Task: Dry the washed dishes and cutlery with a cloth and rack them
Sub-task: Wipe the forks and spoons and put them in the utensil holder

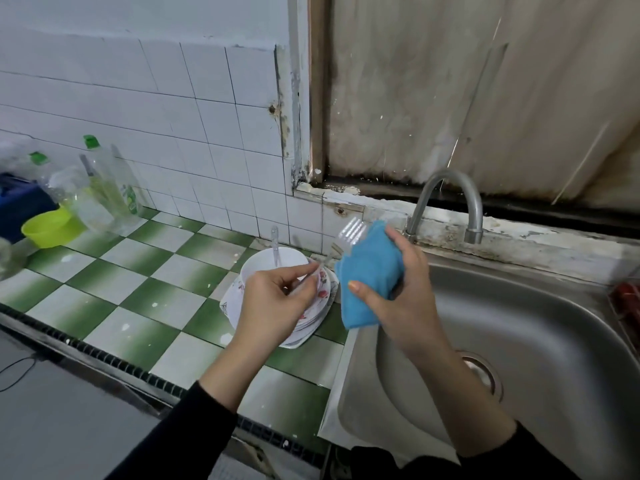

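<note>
My left hand (273, 299) pinches the handle of a clear plastic fork (349, 235) whose tines stick up past the cloth. My right hand (394, 289) grips a blue cloth (367, 271) wrapped around the fork's middle. Below the hands a white bowl (263, 263) sits on a stack of flower-patterned plates (320, 303) on the green and white tiled counter (138, 278). A clear plastic utensil (275, 244) stands in the bowl.
A steel sink (519, 341) with a curved tap (446, 202) lies to the right. Plastic bottles (110, 188) with green caps, a lime-green bowl (52, 226) and a blue box (20, 202) stand at the counter's far left. Something red (627, 299) lies at the sink's right edge.
</note>
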Tool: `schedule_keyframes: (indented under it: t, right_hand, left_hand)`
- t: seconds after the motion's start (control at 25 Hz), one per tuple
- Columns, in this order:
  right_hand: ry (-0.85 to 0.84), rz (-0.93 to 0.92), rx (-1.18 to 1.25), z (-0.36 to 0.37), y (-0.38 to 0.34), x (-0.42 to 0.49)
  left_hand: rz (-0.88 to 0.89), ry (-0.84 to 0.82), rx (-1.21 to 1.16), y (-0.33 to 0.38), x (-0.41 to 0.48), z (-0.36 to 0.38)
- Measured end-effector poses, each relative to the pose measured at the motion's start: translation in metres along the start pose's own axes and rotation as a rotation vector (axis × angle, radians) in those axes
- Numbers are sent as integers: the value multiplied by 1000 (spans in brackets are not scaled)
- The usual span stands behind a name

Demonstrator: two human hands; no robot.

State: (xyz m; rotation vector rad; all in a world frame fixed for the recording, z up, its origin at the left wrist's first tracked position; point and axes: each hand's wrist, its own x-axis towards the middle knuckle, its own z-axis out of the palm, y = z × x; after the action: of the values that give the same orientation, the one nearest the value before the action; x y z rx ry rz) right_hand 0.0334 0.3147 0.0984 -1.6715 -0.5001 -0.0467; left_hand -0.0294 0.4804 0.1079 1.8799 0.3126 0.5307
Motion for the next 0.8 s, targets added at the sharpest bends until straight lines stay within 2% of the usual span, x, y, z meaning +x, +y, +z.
schedule_keyframes:
  t: [0.12,0.16,0.28,0.4,0.52,0.64,0.8]
  right_hand:
    - [1,-432,-518,12,8,9]
    - [31,-478,-653,10,10,15]
    - [142,-445,-913,3,12,28]
    - [115,-644,-1043,7,14,27]
    - [247,-860,-1156,-10,22,40]
    - [376,-942,-994,-20,28,51]
    - [145,-1174,-940,-18,26,54]
  left_hand:
    - [86,-67,47,6,-9,8]
    - [122,-80,68,7,-11,8]
    - [167,-70,109,9,-11,5]
    - [128,-85,42,13,-8,2]
    - [91,-99,-30,21,-9,1]
    - [69,-116,-100,28,-9,-2]
    - [43,-164,-171,32,-10,-8]
